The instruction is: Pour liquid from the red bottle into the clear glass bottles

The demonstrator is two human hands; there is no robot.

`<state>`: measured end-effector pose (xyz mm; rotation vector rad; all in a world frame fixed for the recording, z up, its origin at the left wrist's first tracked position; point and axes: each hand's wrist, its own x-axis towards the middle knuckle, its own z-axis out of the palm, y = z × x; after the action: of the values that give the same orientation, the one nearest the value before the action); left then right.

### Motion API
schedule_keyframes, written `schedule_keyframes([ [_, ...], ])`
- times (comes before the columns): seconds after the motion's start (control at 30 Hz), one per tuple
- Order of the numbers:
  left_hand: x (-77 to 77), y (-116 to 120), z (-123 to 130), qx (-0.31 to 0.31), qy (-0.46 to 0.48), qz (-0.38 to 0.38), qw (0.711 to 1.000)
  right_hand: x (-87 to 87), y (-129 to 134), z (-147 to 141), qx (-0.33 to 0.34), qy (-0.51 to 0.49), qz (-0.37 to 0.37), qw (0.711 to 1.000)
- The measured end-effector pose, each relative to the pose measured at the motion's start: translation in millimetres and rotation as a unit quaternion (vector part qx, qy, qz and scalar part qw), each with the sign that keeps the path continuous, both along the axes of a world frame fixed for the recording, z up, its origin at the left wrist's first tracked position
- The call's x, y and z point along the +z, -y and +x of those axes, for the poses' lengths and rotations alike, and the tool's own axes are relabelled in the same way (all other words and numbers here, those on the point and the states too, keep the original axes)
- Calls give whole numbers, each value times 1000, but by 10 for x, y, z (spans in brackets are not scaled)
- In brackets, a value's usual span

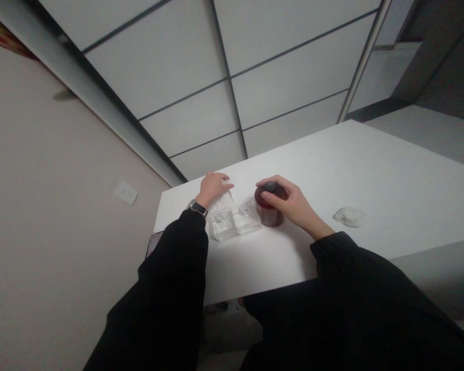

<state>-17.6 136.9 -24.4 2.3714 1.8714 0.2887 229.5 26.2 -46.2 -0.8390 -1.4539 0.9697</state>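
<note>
My right hand (pixel 292 202) is wrapped over the top of a dark red round jar (pixel 270 216) that has a black knob (pixel 270 186) on its lid. The jar stands upright on the white table. Just left of it lies a clear plastic box (pixel 235 224) with two square compartments, each with a small round clear shape inside. My left hand (pixel 213 188), with a watch at the wrist, is behind the box, its thumb and fingers apart. Beneath its fingertips is a faint clear or whitish piece (pixel 227 198); I cannot make out whether they touch it.
A crumpled, see-through plastic bit (pixel 349 217) lies on the white table (pixel 390 180) to the right. A dark-edged flat object (pixel 153 243) shows at the left edge, partly behind my sleeve. A wall with a socket (pixel 126 193) borders the left; panelled doors (pixel 294 67) stand behind.
</note>
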Motion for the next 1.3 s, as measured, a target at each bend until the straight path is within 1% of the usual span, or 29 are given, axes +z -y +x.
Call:
schedule_keyframes([
  [0.03,49,29,30,-6,0,10,1000,-6,-4,2,4,-5,-4,1000],
  [0.1,213,126,122,-42,27,30,998,-17,-12,11,16,-12,-11,1000],
  [0.13,321,197,183,-81,62,37,994,-20,-16,18,22,-14,-15,1000],
  [0.17,441,282,254,-133,109,31,985,-22,-18,27,29,-16,-17,999],
  [0.23,682,477,407,-242,193,-6,951,-23,-20,42,43,-18,-19,999],
  [0.27,789,575,483,-286,210,-21,935,-22,-20,49,48,-19,-21,998],
  [0.33,948,740,613,-366,195,-50,909,-21,-16,57,54,-20,-25,998],
  [0.4,1020,836,697,-410,153,-62,897,-19,-10,60,54,-14,-21,998],
  [0.43,1029,856,722,-415,135,-63,897,-18,-6,61,53,-8,-15,998],
  [0.5,1017,856,745,-403,115,-60,906,-16,0,61,52,4,-1,999],
  [0.63,986,823,755,-375,102,-50,920,-17,4,58,55,7,7,998],
  [0.8,971,872,788,-370,90,-27,924,3,33,40,47,7,10,999],
  [0.87,937,892,813,-345,71,-7,936,19,53,32,40,10,9,999],
  [0.93,892,909,843,-305,46,19,951,28,65,31,37,10,7,999],
  [0.97,872,919,859,-291,42,35,955,27,65,32,36,8,6,999],
  [1.0,857,934,874,-289,48,48,955,22,62,35,36,9,4,999],
  [1.07,848,982,896,-329,81,56,939,2,45,43,33,18,-3,999],
  [1.13,868,1045,900,-387,111,33,915,-23,25,50,30,41,-21,998],
  [1.17,884,1075,894,-404,115,18,907,-33,18,52,26,52,-29,998],
  [1.23,916,1116,866,-413,108,1,904,-42,11,52,15,59,-30,998],
  [1.3,941,1123,830,-406,103,-5,908,-35,16,49,8,45,-9,999],
])
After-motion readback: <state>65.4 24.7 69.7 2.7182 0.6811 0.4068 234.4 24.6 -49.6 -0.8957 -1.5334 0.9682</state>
